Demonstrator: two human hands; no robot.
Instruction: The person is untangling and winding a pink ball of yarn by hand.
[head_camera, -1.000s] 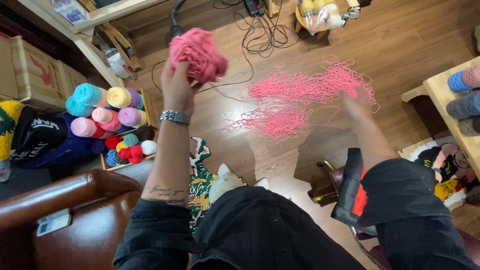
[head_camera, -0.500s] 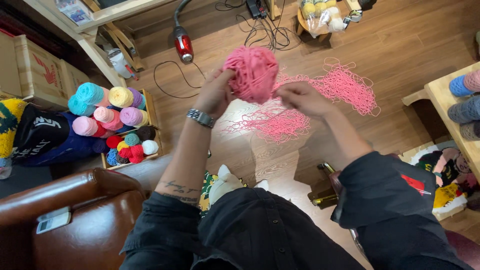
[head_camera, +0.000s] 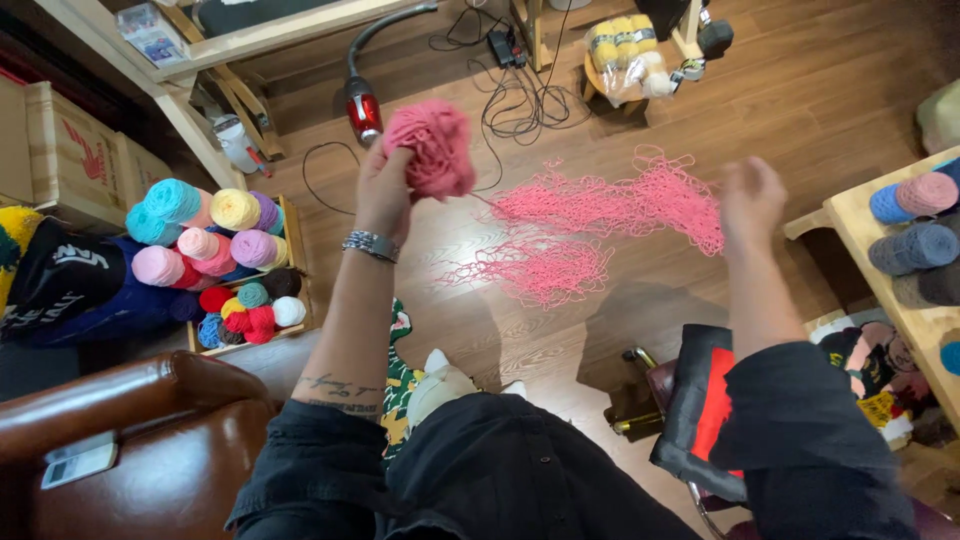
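A snag is the likely trouble — the loose pink yarn (head_camera: 600, 225) lies in overlapping loops on the wooden floor (head_camera: 800, 90), so a knot could be pulled tight. The pink yarn ball (head_camera: 432, 148), round and roughly wound, is held up in the closed left hand (head_camera: 385, 190). The right hand (head_camera: 750, 200) is raised well apart and blurred — whether the strand is pinched cannot be told
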